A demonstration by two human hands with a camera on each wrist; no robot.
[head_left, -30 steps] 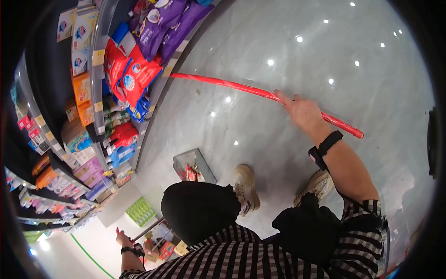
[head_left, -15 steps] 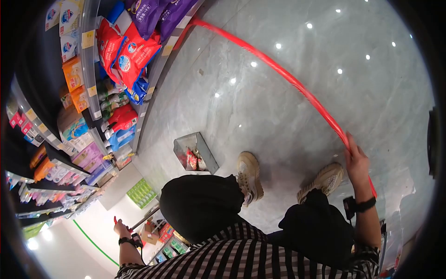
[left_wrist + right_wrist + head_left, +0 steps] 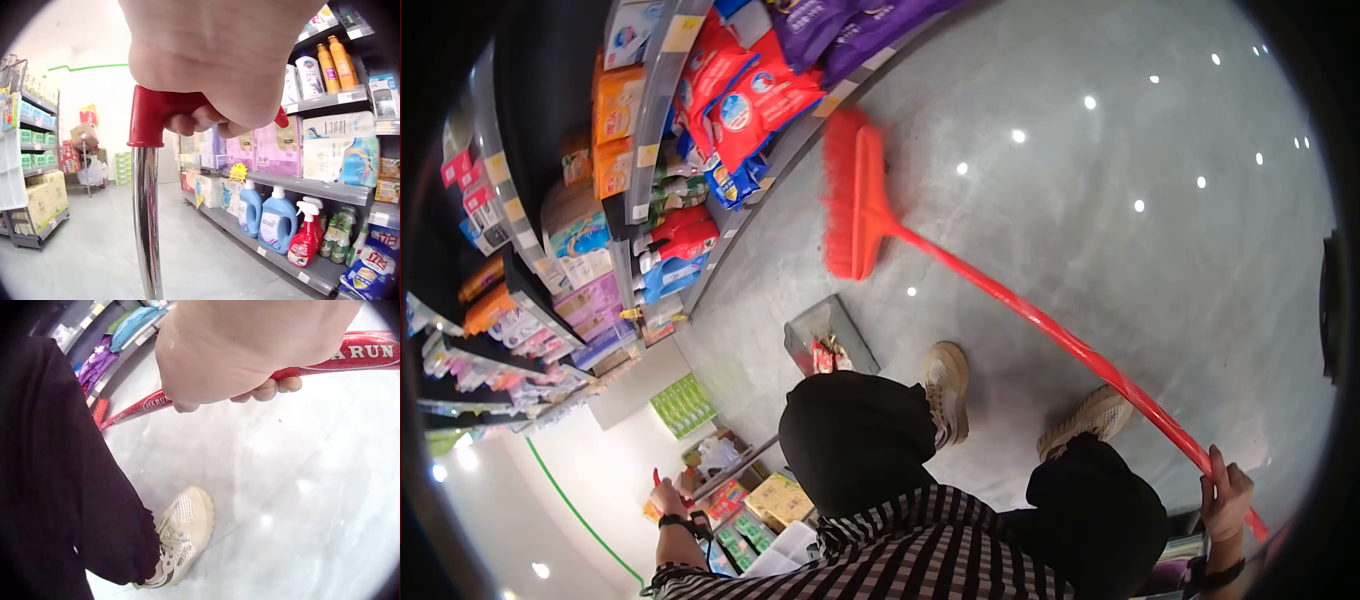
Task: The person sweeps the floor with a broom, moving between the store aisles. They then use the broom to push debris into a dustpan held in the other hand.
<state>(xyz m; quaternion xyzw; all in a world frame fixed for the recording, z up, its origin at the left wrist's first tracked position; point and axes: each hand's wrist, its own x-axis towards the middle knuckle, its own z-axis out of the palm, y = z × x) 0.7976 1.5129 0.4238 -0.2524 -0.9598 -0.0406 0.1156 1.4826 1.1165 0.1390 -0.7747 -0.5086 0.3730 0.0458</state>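
Observation:
A red broom with a long handle (image 3: 1040, 318) slants across the head view, its bristled head (image 3: 856, 200) on the floor beside the lower shelf. My right hand (image 3: 1226, 497) grips the handle near its far end; in the right wrist view the same hand (image 3: 244, 350) has its fingers curled round the red handle (image 3: 365, 351). My left hand (image 3: 667, 498) holds a red grip, and in the left wrist view this hand (image 3: 212, 62) wraps round the red grip (image 3: 145, 119) on a metal pole (image 3: 147, 219). A grey dustpan (image 3: 855, 335) with red wrappers inside lies near my feet.
Store shelves (image 3: 650, 130) with bags, bottles and boxes line the left side of the head view. My shoes (image 3: 945, 390) stand on grey tile. Another rack (image 3: 44, 150) with cartons stands at the left in the left wrist view.
The broom head has come out from the shelf's edge into view. My right hand has moved down and to the right with the handle. My left hand keeps its grip.

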